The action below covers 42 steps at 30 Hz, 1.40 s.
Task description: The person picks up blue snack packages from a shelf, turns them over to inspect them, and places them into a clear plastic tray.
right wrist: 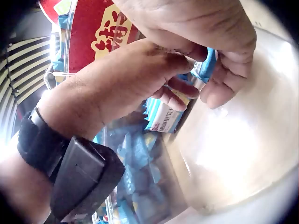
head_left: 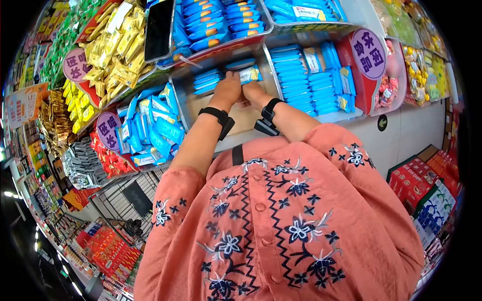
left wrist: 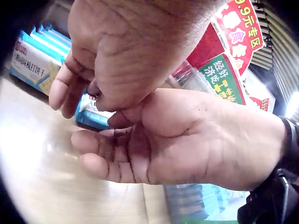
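Inside a partly filled shelf bin (head_left: 236,128), both hands meet at a blue-and-white biscuit pack (head_left: 250,74). My left hand (head_left: 228,91) pinches its left end; thumb and fingers curl down close to the pack in the left wrist view. From below and the right, my right hand (head_left: 255,95) grips the same pack, whose blue wrapper (right wrist: 208,66) shows between thumb and fingers in the right wrist view. Just left of the hands stands a row of similar packs (head_left: 207,81), their printed ends (left wrist: 30,65) facing out. Much of the gripped pack is hidden by the fingers.
A bin of stacked blue packs (head_left: 306,75) adjoins on the right, and a bin of loose blue packs (head_left: 153,123) on the left. Above is a tier with more blue packs (head_left: 206,22) and a dark screen (head_left: 159,30). A wire cart (head_left: 128,195) stands lower left.
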Available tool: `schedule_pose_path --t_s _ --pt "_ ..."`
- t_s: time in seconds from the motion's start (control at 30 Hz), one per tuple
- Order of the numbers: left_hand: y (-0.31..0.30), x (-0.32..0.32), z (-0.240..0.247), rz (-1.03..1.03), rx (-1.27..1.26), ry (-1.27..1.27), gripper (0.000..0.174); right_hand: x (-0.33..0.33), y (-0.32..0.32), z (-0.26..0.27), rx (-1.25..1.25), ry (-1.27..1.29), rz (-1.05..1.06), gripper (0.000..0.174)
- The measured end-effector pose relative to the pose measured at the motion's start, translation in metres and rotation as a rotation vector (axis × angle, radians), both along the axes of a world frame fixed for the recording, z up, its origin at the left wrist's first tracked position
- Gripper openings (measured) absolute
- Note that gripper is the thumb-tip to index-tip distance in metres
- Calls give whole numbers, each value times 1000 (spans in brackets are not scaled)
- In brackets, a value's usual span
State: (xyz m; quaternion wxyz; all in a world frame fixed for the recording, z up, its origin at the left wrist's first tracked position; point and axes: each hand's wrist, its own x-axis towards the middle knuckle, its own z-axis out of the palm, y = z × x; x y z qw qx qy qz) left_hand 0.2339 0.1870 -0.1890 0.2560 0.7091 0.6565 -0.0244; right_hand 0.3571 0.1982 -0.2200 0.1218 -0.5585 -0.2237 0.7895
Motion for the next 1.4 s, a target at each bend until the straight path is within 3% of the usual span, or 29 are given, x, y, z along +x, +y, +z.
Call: schedule_pose_path --t_s 0.23,0.47,0.77,1.13,1.4 --pt "12 -4 -28 42 6 -26 32 -1 -4 -18 -48 -4 17 27" --pt "15 6 -8 95 40 -28 29 0 -2 -18 -91 51 -17 29" --pt "30 5 9 -30 274 82 25 -2 9 -5 112 133 -58 34" --pt "24 9 17 -42 389 115 30 -6 28 -15 270 -16 -159 27" --pt "27 6 12 -38 258 94 32 -4 29 -5 261 -50 -144 27"
